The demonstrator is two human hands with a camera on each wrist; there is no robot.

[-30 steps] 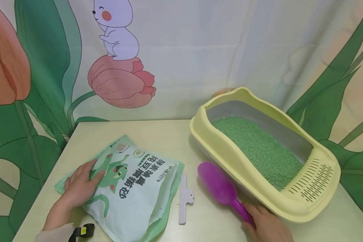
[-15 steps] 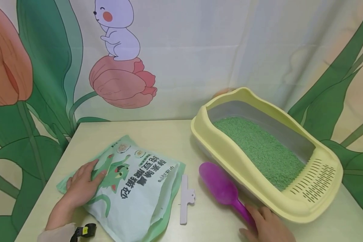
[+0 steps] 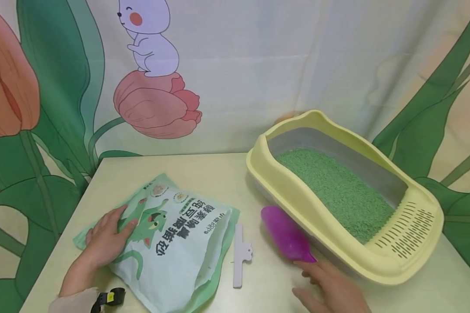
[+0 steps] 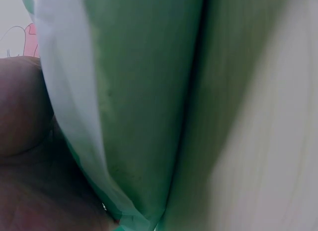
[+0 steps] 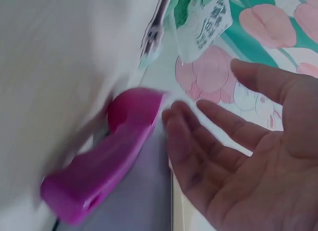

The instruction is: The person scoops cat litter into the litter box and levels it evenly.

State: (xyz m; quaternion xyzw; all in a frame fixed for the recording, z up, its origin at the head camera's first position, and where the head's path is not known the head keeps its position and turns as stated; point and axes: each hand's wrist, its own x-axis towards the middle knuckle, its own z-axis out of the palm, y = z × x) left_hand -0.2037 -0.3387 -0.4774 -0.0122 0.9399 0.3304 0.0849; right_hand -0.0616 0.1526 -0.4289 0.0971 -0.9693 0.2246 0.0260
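Note:
A purple scoop (image 3: 285,234) lies on the table along the near side of the litter box. My right hand (image 3: 330,287) is over its handle; in the right wrist view the fingers (image 5: 213,146) are spread and relaxed, apart from the scoop (image 5: 107,159). My left hand (image 3: 107,239) rests flat on a pale green and white bag of cat litter (image 3: 188,252) with a green cat printed on it. The left wrist view shows the bag's side (image 4: 144,92) close up, with part of the hand at the left edge.
A yellow and grey litter box (image 3: 403,265) holding green litter pellets (image 3: 333,191) stands at the right of the table. Between bag and scoop lies a pale lilac bag clip (image 3: 239,256). A printed curtain (image 3: 235,87) hangs behind the table (image 3: 203,165).
My right hand has let go of the scoop's handle and shifted slightly left. The scoop has turned a little, nearer the box. My left hand stays on the bag.

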